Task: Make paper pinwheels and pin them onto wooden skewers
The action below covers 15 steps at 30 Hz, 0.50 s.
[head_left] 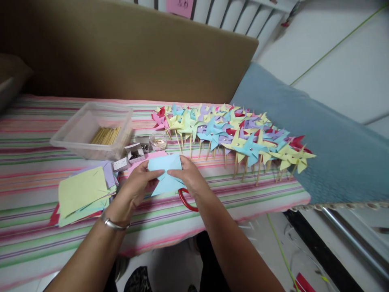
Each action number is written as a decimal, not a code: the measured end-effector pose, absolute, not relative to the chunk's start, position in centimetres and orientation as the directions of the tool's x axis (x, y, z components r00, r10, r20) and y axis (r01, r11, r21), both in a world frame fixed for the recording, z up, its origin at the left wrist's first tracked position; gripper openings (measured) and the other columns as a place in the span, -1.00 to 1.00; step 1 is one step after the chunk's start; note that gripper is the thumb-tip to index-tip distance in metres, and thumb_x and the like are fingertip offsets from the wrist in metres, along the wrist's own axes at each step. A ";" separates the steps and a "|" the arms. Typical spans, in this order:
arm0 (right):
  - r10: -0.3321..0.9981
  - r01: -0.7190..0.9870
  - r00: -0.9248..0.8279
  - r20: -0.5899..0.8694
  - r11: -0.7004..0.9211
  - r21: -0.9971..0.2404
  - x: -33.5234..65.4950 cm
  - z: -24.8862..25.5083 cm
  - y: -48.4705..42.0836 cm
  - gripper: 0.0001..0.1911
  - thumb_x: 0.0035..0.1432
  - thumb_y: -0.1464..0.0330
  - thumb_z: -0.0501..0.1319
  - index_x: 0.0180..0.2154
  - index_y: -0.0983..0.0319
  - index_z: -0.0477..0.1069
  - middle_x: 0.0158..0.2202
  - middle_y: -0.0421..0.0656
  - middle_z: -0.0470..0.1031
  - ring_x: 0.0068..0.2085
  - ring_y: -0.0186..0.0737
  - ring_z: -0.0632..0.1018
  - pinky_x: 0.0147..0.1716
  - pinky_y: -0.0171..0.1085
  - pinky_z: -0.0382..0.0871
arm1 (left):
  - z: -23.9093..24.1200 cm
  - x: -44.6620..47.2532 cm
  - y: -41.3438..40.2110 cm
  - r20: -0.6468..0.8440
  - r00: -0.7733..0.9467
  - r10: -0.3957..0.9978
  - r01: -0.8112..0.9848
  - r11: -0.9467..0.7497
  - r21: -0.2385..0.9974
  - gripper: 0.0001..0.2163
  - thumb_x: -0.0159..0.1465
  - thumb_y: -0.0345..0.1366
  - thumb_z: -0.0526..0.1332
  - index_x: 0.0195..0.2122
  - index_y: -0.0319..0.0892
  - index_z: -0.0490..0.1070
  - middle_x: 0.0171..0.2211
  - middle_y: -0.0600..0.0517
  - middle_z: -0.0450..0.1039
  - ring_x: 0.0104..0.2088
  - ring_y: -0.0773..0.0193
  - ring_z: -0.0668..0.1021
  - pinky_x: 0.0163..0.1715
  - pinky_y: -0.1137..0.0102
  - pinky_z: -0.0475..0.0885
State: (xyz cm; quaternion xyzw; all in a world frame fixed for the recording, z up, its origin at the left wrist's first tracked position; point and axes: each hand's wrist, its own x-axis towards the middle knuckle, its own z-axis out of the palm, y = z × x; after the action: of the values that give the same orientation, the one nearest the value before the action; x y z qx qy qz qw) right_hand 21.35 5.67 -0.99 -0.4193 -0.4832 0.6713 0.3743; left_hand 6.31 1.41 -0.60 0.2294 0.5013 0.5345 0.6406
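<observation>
Blue paper held out over the tabletop, near its front edge.
The left hand and right hand are each closed, thumb over fingers, on opposite sides of the sheet; uneven pulling could crease or tear it. A red handle lies beside the right wrist, where a bump might shift it. Toward the right edge, crowded pinwheels could topple if the right arm swung outward.
</observation>
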 end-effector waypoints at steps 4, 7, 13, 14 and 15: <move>0.963 -0.145 -0.221 -0.151 -0.185 -0.972 20.6 -1.1 5.6 -0.62 -0.17 0.41 0.34 -0.22 0.21 0.38 -0.34 -0.20 0.53 -0.38 -0.23 0.51 -0.40 -0.28 0.39 | -0.4 6.8 1.2 -0.400 0.006 0.916 -0.511 0.347 0.786 -0.74 -0.08 -0.34 0.44 -0.33 -0.23 0.54 -0.38 0.00 0.58 -0.39 0.29 0.56 -0.29 0.43 0.43; 0.980 -0.172 -0.159 -0.118 -0.145 -0.974 19.8 -1.3 5.2 -0.61 -0.18 0.40 0.34 -0.21 0.20 0.37 -0.32 -0.21 0.53 -0.35 -0.23 0.51 -0.39 -0.29 0.39 | -0.4 7.1 1.0 -0.388 -0.026 0.921 -0.515 0.320 0.795 -0.77 -0.06 -0.30 0.44 -0.36 -0.24 0.56 -0.41 -0.02 0.59 -0.41 0.27 0.55 -0.31 0.40 0.43; 0.987 -0.186 -0.117 -0.110 -0.131 -0.974 18.8 -1.6 4.6 -0.59 -0.15 0.38 0.34 -0.18 0.19 0.37 -0.28 -0.19 0.54 -0.31 -0.20 0.53 -0.34 -0.28 0.42 | -1.5 6.9 1.2 -0.343 -0.176 0.923 -0.505 0.215 0.836 -0.78 -0.11 -0.29 0.45 -0.45 -0.26 0.55 -0.47 -0.01 0.58 -0.49 0.30 0.52 -0.38 0.41 0.39; 0.985 -0.187 -0.130 -0.113 -0.136 -0.973 18.8 -1.6 4.6 -0.59 -0.13 0.37 0.33 -0.16 0.20 0.36 -0.26 -0.18 0.55 -0.30 -0.19 0.54 -0.32 -0.26 0.43 | -1.7 6.7 1.3 -0.341 -0.188 0.921 -0.497 0.211 0.842 -0.77 -0.12 -0.28 0.45 -0.45 -0.26 0.55 -0.48 -0.01 0.57 -0.50 0.30 0.52 -0.39 0.40 0.38; 0.983 -0.183 -0.143 -0.115 -0.141 -0.973 18.8 -1.5 4.6 -0.57 -0.11 0.36 0.32 -0.13 0.20 0.35 -0.25 -0.17 0.55 -0.29 -0.18 0.54 -0.31 -0.25 0.44 | -1.7 6.6 1.4 -0.340 -0.198 0.919 -0.490 0.208 0.846 -0.76 -0.13 -0.28 0.45 -0.44 -0.26 0.55 -0.48 -0.01 0.57 -0.51 0.29 0.52 -0.40 0.40 0.38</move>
State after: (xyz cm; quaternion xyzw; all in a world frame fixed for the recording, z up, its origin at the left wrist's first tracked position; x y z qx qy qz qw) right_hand 18.82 4.59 -1.52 -0.4465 -0.4480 0.6091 0.4785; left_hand 6.55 1.43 -1.69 0.2149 0.4991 0.5915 0.5957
